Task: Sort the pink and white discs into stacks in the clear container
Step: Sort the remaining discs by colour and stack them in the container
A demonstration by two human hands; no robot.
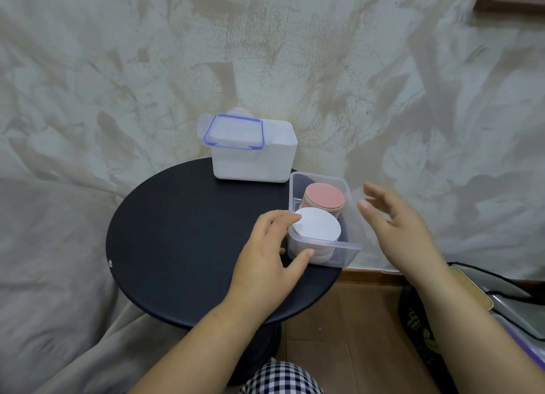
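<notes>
The clear container (352, 213) stands on the right side of a round black table (182, 246). Inside it a stack of pink discs (324, 199) fills the far half and a stack of white discs (320, 230) fills the near half. My left hand (269, 249) holds the container's near left corner, fingers over the rim touching the top white disc, thumb against the front wall. My right hand (395, 219) hovers just right of the container with its fingers spread, holding nothing.
A white box (256, 163) stands at the table's back edge against the wall, with a clear blue-rimmed lid (234, 132) lying on top. A dark bag (472, 314) sits on the wooden floor to the right. Grey cloth drapes on the left.
</notes>
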